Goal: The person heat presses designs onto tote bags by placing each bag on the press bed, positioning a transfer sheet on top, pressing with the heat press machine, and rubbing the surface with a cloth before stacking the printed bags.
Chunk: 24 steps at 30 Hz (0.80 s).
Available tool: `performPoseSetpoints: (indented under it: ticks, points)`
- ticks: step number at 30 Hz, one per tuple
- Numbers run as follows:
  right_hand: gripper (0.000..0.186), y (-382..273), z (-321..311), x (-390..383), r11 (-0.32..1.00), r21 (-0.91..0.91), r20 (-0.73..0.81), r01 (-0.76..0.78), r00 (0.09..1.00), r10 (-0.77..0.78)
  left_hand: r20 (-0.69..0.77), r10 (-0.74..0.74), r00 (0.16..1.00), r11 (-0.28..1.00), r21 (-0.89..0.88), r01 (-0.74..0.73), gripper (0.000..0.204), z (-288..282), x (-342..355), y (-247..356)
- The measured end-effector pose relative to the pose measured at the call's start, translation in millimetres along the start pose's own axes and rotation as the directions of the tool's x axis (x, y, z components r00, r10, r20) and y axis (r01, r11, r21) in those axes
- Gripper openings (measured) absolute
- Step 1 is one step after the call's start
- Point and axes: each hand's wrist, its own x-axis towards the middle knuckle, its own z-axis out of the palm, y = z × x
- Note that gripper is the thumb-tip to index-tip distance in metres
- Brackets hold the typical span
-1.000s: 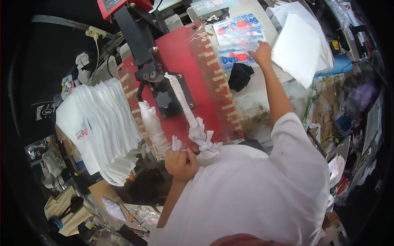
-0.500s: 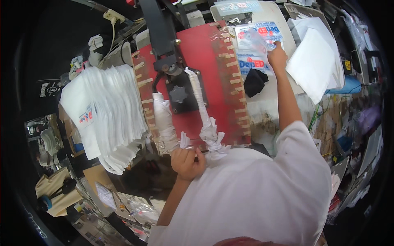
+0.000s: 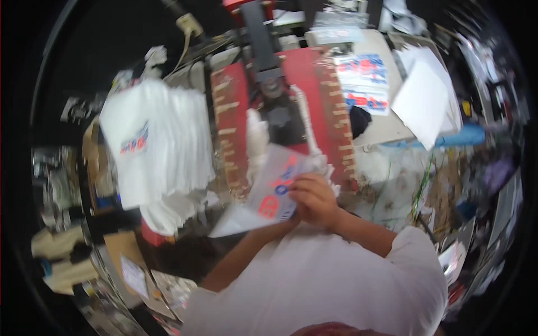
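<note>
Right hand [image 3: 315,199] pinched, fingers bent leftward! Right forearm [image 3: 367,231] slants from near right, left forearm [image 3: 238,260] from near left, left hand [image 3: 291,222] mostly hidden!

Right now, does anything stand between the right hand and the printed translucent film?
Nothing visible does: the right hand has its fingers directly on the printed translucent film, near its right edge. The red heat press stands beyond both.

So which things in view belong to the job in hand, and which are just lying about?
Likely the job: held printed sheet; red press; flat printed sheets; stack of white pieces.

Seemingly lying about: black cloth; blue item; tan cloth.
</note>
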Motion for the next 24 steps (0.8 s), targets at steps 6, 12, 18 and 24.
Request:
performPoseSetpoints:
  ticks: [6, 12, 18, 24]
  points:
    - [0.035, -0.3, 4.7, 6.4, 0.980, -0.157, -0.001, -0.118, 0.993, 0.119, 0.339, 0.102, 0.935, 0.188, 0.917, -0.353, 0.034, 24.1, -2.9, -2.4]
    - [0.034, 19.9, 12.9, -1.7, 0.983, -0.064, 0.181, -0.170, 0.967, 0.179, 0.335, 0.111, 0.936, 0.052, 0.938, -0.342, 0.034, 37.0, 13.8, -0.5]
    - [0.051, 38.3, 18.4, -20.0, 0.978, -0.089, 0.232, -0.189, 0.951, 0.205, 0.284, 0.129, 0.950, -0.148, 0.953, -0.264, 0.035, 44.4, 15.0, -2.6]
    - [0.061, 41.5, 18.8, -25.8, 0.959, -0.126, 0.272, -0.256, 0.920, 0.281, 0.309, 0.127, 0.943, -0.368, 0.897, -0.244, 0.035, 47.5, 6.4, -7.5]
